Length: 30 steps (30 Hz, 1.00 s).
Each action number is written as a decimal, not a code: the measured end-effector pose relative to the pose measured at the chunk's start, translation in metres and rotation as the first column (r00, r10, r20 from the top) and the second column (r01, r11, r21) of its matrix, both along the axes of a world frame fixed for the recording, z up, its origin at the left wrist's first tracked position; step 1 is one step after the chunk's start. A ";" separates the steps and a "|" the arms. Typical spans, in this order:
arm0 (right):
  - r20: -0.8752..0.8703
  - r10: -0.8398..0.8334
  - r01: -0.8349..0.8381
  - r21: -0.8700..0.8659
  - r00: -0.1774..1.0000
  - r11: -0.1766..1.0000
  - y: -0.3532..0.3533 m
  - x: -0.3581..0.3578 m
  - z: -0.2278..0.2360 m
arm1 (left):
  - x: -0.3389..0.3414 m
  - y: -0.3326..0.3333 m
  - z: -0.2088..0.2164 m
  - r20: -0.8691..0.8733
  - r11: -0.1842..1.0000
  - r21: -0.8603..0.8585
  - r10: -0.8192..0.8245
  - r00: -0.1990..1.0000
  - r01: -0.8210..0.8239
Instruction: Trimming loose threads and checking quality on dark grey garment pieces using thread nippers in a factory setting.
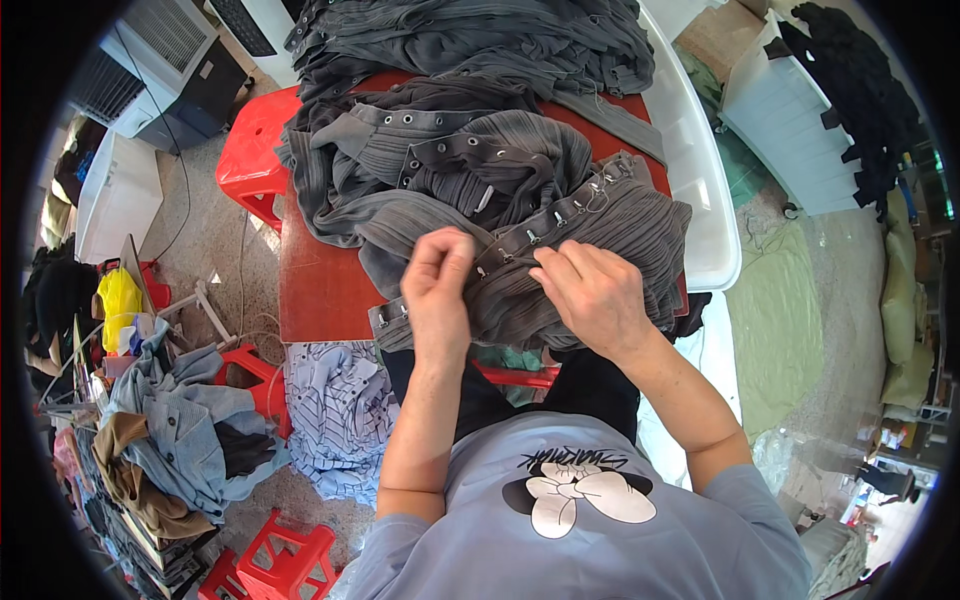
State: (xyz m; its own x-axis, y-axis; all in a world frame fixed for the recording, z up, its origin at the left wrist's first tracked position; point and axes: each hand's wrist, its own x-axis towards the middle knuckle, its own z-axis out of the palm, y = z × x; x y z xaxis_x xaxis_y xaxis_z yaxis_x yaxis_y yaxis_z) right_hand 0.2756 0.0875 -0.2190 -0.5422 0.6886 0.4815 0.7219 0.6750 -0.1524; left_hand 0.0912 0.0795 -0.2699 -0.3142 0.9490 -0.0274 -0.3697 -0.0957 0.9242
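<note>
A dark grey ribbed garment (630,235) lies bunched on the red tabletop in front of me. A band with a row of metal hooks (533,238) runs diagonally across it. My left hand (437,290) is over the garment's left part, fingers curled into a pinch; whatever is between them is hidden. To the right of the band, my right hand (598,295) is closed too, thumb and fingertips together just beside the hooks. Behind, more grey fabric shows a strip of metal eyelets (440,150).
A big heap of grey garments (470,45) covers the table's far end. The red tabletop (325,285) shows at left. A white tub (712,220) stands along the right. Red stools (255,140), a striped cloth pile (335,420) and denim clothes (180,420) are at left.
</note>
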 end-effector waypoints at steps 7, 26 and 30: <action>-0.146 -0.055 0.044 -0.075 0.988 0.996 -0.012 0.034 -0.003 | 0.001 0.009 0.019 -0.775 0.933 0.360 0.309 0.551 -0.018; -0.089 -0.176 0.172 -0.046 0.980 0.984 0.013 0.039 -0.004 | 0.042 0.021 0.019 -0.669 0.992 0.021 -0.076 0.739 0.122; -0.062 -0.167 0.165 -0.028 0.984 0.986 0.014 0.033 -0.005 | 0.040 0.020 0.020 -0.617 0.991 -0.007 -0.109 0.779 0.133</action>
